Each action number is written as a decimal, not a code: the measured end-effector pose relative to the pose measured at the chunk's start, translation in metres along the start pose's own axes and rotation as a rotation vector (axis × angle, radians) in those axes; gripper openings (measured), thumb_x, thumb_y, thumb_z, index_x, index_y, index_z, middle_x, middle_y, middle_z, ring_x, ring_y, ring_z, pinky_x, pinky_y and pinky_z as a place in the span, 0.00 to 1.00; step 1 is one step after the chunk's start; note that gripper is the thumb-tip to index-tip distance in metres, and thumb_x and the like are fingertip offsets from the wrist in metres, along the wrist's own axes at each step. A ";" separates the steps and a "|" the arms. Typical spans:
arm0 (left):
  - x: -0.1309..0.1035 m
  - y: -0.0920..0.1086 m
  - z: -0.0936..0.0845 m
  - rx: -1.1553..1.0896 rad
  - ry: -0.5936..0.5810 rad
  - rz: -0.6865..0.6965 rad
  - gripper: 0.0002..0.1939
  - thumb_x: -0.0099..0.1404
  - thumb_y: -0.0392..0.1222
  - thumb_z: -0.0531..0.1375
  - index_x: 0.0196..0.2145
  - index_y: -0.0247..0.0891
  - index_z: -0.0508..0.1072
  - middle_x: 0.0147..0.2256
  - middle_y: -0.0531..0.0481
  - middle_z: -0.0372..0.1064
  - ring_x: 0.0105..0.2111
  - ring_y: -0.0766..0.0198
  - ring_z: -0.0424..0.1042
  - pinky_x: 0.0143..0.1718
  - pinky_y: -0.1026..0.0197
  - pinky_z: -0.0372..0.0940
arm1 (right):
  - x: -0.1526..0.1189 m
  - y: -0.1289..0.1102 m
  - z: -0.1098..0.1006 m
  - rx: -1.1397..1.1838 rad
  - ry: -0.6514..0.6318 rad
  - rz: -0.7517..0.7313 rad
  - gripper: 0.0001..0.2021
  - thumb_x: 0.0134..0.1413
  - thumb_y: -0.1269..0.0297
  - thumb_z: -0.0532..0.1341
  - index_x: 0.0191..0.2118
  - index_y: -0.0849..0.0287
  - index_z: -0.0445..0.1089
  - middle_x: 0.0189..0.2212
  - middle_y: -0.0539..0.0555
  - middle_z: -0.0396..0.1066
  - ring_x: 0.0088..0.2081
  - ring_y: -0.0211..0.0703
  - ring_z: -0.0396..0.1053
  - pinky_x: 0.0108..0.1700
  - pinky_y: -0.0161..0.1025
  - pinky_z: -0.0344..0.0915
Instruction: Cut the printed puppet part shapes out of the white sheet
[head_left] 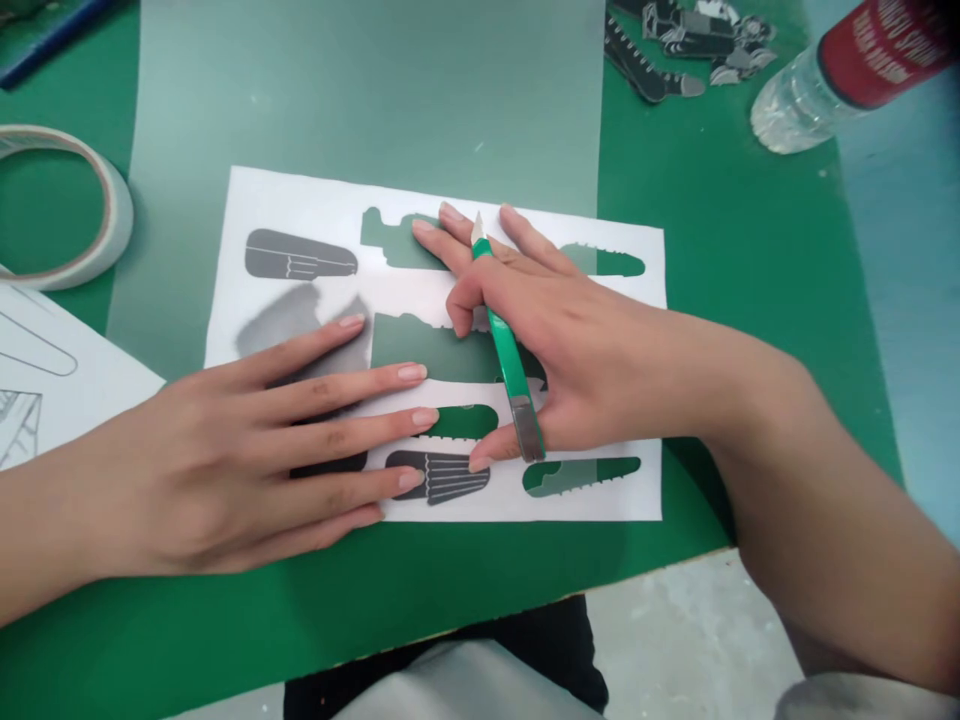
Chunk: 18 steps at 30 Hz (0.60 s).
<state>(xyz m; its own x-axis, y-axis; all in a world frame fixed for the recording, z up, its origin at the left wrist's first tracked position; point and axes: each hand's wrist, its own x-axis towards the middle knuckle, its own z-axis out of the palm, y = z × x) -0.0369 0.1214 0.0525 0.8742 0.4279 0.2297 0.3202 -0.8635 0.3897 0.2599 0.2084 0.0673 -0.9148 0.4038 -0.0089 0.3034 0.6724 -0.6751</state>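
Observation:
A white paper sheet (300, 192) with cut-out openings lies flat on the green table, partly over a translucent sheet. My left hand (202, 460) rests palm down on its left half, fingers spread, covering some dark printed shapes. My right hand (570, 330) presses on the right half. It keeps a green craft knife (510, 360) tucked by the thumb, blade pointing away from me, while other fingers stretch over the paper. A dark grey printed shape (300, 256) shows at the upper left of the sheet, and a striped one (442, 478) near its lower edge.
A tape roll (116, 215) and a line-drawn sheet (75, 410) lie at left, with a blue pen-like object (52, 42) above. At the upper right are cut-out dark pieces (652, 75) and a bottle with a red label (802, 100). The table edge (645, 577) runs nearest me.

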 end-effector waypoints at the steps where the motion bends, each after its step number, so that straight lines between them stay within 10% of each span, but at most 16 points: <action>1: 0.000 0.000 0.000 -0.005 0.003 -0.004 0.17 0.75 0.48 0.60 0.59 0.49 0.76 0.68 0.57 0.68 0.73 0.56 0.60 0.82 0.41 0.42 | 0.000 -0.001 -0.001 0.010 -0.002 0.002 0.46 0.56 0.38 0.71 0.71 0.59 0.57 0.56 0.60 0.71 0.80 0.68 0.38 0.80 0.70 0.29; 5: 0.001 0.002 0.000 -0.002 0.012 -0.004 0.17 0.76 0.47 0.60 0.59 0.48 0.76 0.67 0.57 0.69 0.73 0.55 0.61 0.82 0.41 0.41 | 0.002 -0.009 -0.005 0.050 0.026 0.033 0.26 0.64 0.45 0.66 0.58 0.55 0.64 0.62 0.61 0.70 0.80 0.56 0.40 0.83 0.61 0.30; 8: 0.001 0.003 0.000 0.011 0.022 0.002 0.17 0.76 0.47 0.61 0.60 0.48 0.75 0.67 0.56 0.69 0.73 0.55 0.61 0.82 0.41 0.42 | 0.004 -0.017 -0.006 0.099 0.148 0.034 0.16 0.66 0.50 0.66 0.51 0.50 0.64 0.60 0.56 0.73 0.77 0.51 0.54 0.82 0.53 0.49; 11: 0.000 0.003 0.000 0.030 0.022 0.008 0.17 0.75 0.47 0.62 0.59 0.47 0.76 0.66 0.55 0.70 0.72 0.54 0.62 0.81 0.40 0.43 | 0.005 -0.022 -0.003 0.143 0.158 0.002 0.19 0.64 0.50 0.69 0.51 0.53 0.65 0.61 0.59 0.74 0.76 0.53 0.57 0.78 0.52 0.58; 18: 0.001 0.001 -0.003 0.066 0.020 0.006 0.17 0.76 0.50 0.61 0.59 0.48 0.76 0.67 0.58 0.69 0.70 0.53 0.65 0.80 0.41 0.46 | 0.005 -0.019 0.009 0.034 -0.054 -0.077 0.34 0.59 0.45 0.72 0.62 0.60 0.64 0.72 0.66 0.61 0.79 0.60 0.44 0.81 0.62 0.39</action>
<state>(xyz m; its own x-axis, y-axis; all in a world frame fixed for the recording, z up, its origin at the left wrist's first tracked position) -0.0362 0.1214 0.0556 0.8688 0.4274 0.2500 0.3391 -0.8815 0.3286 0.2474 0.1914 0.0736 -0.9483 0.3174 0.0052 0.2232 0.6784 -0.6999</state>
